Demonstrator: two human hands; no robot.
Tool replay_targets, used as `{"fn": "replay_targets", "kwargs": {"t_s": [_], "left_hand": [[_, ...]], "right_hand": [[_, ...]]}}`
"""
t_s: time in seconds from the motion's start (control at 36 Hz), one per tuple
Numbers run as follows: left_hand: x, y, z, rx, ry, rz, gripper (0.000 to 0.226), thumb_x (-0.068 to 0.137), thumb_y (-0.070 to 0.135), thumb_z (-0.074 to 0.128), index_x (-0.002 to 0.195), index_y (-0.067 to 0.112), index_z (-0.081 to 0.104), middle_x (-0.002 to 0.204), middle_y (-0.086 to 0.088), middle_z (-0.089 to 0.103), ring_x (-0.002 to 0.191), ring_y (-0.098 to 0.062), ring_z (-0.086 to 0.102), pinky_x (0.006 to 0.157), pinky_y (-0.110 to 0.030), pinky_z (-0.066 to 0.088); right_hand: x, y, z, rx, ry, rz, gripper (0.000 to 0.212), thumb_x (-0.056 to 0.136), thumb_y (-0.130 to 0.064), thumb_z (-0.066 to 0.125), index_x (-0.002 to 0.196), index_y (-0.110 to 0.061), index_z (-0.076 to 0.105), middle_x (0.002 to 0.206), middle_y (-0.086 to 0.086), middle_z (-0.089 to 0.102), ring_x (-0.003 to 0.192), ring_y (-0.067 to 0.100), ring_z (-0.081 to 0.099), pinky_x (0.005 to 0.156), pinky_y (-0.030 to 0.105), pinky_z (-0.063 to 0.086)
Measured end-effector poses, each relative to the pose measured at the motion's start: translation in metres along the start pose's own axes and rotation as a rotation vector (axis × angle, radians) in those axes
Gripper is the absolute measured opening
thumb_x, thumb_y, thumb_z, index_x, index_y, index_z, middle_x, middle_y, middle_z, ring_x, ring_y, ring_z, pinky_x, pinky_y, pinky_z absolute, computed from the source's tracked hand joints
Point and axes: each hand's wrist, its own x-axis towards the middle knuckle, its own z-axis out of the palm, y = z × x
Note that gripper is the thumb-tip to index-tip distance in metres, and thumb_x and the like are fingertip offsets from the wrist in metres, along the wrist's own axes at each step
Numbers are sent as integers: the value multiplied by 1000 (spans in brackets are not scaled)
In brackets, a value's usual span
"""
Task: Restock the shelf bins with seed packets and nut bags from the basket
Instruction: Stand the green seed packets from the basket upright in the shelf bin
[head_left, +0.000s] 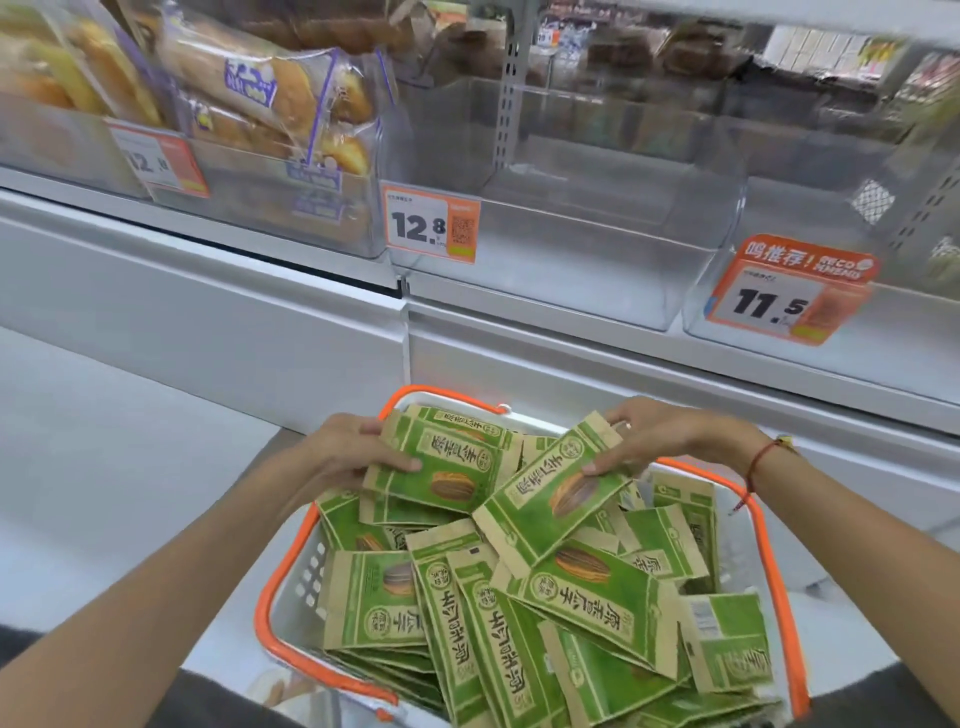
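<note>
A white basket (291, 582) with orange handles stands low in front of the person, full of green and brown seed packets (587, 613) lying in a loose heap, many overlapping each other. Each packet shows a picture of a striped sunflower seed.

The left hand (348, 452) is at the far left side of the heap. Its fingers are curled around the left edge of a small stack of packets (447, 467), with the thumb on top of the front one, so it grips the stack. The stack is tilted and its lower part rests on the other packets in the basket.

The right hand (660, 436) holds a single packet (556, 493) at its upper end, the thumb on the printed face and the other fingers over the top edge, pinching it. This packet lies slanted, with its lower end on the heap. A red string bracelet (758, 462) is on the right wrist.

Above the basket is a white shelf (519, 322) carrying clear plastic bins. The middle bin (571, 244) has an orange price tag (431, 223) reading 12.8. The bin to the right (810, 218) has a tag (779, 291) reading 11.5. The bin on the left (249, 208) holds bread bags (270, 88) with purple print and has its own tag (158, 161), which is blurred.
</note>
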Motion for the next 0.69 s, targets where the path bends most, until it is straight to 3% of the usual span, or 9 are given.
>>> {"fn": "replay_targets", "kwargs": {"t_s": [0.06, 0.11, 0.19, 0.33, 0.42, 0.47, 0.58, 0.64, 0.69], "left_hand": [[-1, 1, 1, -102, -5, 58, 35, 72, 4, 76, 107, 7, 70, 85, -8, 74, 70, -14, 71, 56, -23, 55], [-1, 0, 6, -150, -27, 93, 32, 79, 12, 72, 110, 9, 68, 92, -7, 74, 83, -14, 69, 66, -24, 53], [1, -4, 11, -198, -44, 125, 31, 90, 14, 60, 121, 13, 60, 105, -10, 71, 98, -18, 66, 80, -33, 55], [2, -3, 6, -197, 87, 145, 31, 91, 24, 62, 120, 18, 53, 110, -13, 68, 91, -23, 69, 66, -28, 59], [4, 0, 7, -283, 31, 108, 45, 83, 40, 66, 119, 15, 56, 99, -6, 73, 98, -18, 66, 87, -33, 52], [4, 1, 13, -379, -26, 73, 49, 84, 46, 61, 118, 11, 60, 106, -7, 72, 105, -18, 63, 97, -39, 44], [3, -1, 23, -550, -7, -42, 38, 92, 54, 46, 106, 21, 62, 109, -2, 69, 106, -18, 53, 109, -57, 19], [2, 0, 27, -685, 11, -43, 31, 96, 45, 43, 97, 18, 59, 111, -8, 66, 98, -22, 58, 103, -53, 34], [3, 1, 31, -708, 38, -25, 33, 99, 41, 40, 103, 13, 57, 113, -12, 63, 93, -25, 61, 87, -43, 48]], "right_hand": [[-3, -10, -2, -104, -80, -14, 17, 72, -18, 82, 85, -16, 71, 75, -11, 71, 70, 7, 64, 62, 19, 50], [-6, -15, -2, -183, -142, -16, 23, 67, -13, 84, 78, -18, 65, 66, -12, 68, 64, 5, 61, 58, 17, 47], [-12, -16, -7, -158, -134, -64, 30, 69, -8, 83, 93, -12, 66, 79, -6, 71, 73, 9, 65, 63, 20, 51], [-21, -15, -25, 197, 32, -145, 31, 74, -8, 77, 103, -9, 67, 92, 7, 73, 78, 15, 68, 66, 25, 52], [-12, -16, -7, 523, 111, -140, 40, 71, -3, 76, 107, -16, 63, 94, 8, 73, 76, 15, 71, 63, 21, 53], [-4, -23, 17, 662, 178, -118, 42, 69, 0, 76, 100, -23, 59, 89, 7, 72, 70, 16, 71, 60, 25, 57], [7, -33, 58, 647, 278, -131, 51, 70, -9, 81, 112, -27, 59, 99, 5, 70, 81, 20, 70, 69, 32, 59], [11, -36, 71, 572, 296, -153, 57, 72, -14, 81, 119, -36, 56, 113, -1, 64, 99, 23, 65, 81, 38, 58], [10, -41, 78, 494, 331, -185, 55, 76, -22, 78, 123, -37, 54, 112, -13, 54, 101, 9, 58, 79, 22, 54]]}}
